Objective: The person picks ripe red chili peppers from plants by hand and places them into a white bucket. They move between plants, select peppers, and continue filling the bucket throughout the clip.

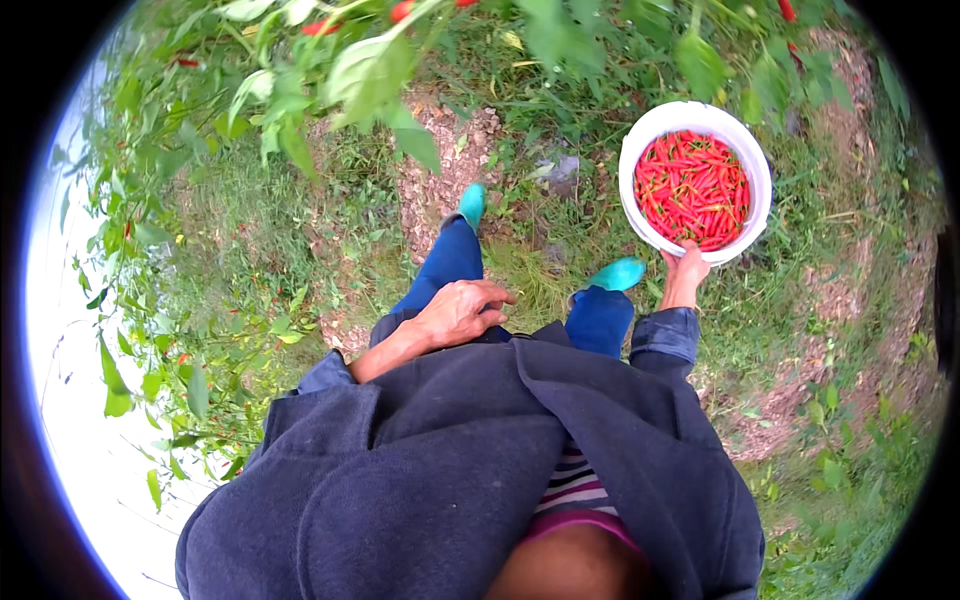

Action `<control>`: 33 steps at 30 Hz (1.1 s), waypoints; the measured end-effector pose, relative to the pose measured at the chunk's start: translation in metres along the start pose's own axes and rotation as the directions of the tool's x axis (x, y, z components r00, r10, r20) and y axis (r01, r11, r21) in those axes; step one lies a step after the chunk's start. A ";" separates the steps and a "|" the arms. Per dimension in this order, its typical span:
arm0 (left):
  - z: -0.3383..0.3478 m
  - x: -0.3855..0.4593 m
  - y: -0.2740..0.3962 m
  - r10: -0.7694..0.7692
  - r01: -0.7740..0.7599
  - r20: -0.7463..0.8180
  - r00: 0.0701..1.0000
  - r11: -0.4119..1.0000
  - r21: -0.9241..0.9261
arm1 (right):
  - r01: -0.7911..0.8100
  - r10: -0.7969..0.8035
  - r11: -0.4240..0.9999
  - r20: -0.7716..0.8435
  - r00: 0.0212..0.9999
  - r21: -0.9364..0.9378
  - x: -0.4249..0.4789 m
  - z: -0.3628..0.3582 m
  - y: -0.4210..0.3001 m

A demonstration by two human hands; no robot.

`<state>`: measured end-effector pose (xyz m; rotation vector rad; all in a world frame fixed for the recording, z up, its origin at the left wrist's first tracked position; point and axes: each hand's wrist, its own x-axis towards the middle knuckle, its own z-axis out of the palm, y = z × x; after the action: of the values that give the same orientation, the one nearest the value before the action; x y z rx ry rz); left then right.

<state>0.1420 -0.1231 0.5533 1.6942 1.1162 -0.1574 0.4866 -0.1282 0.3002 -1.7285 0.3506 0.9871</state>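
My right hand (686, 271) grips the near rim of a white plastic bucket (759, 176), thumb over the edge. Red chili peppers with green stems (694, 187) fill much of the bucket, which is out to the right beyond my foot. My left hand (466, 309) is in front of my waist, fingers loosely curled and nothing seen in it. Chili plant leaves (375, 75) hang near the top of the view, with a few red chilies (321, 28) among them.
Chili plants (199, 390) with red fruit stand along the left side. Grass, weeds and bare soil (442, 157) cover the ground. My teal shoes (616, 274) are on the ground below me. More weeds (832, 472) grow at the lower right.
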 end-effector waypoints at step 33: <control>-0.098 -0.154 -0.272 -0.710 0.623 -0.121 0.694 0.676 -0.394 | 0.513 0.362 0.215 0.556 0.749 -0.831 -0.216 0.378 0.398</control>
<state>-0.1806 -0.1321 0.5004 0.9474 1.8436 -0.1993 -0.0734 0.0033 0.1707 -2.2083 -1.2052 1.9096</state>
